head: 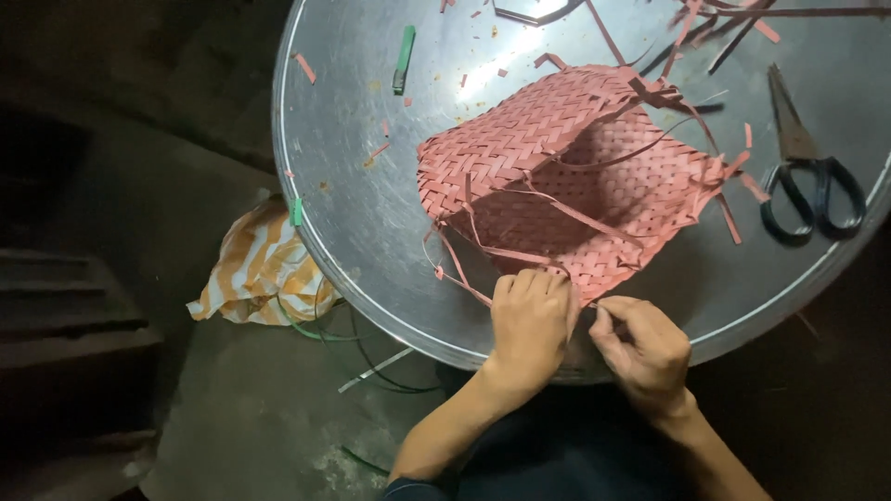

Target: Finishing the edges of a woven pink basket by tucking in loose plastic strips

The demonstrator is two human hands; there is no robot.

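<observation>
A half-woven basket of pink plastic strips [557, 167] lies on its side on a round metal tray [371, 213], its opening facing me and loose strip ends sticking out around it. My left hand [531, 320] presses on the basket's near rim with fingers curled over the weave. Just to its right, my right hand [642, 348] pinches a thin pink strip [608, 301] at that same rim. Both hands sit at the tray's near edge.
Black-handled scissors [809, 176] lie on the tray at the right. A green strip piece [403, 57] and pink offcuts are scattered on the tray's far part. An orange-and-white striped cloth [260, 269] lies on the floor to the left, with loose green strips [316, 329] beside it.
</observation>
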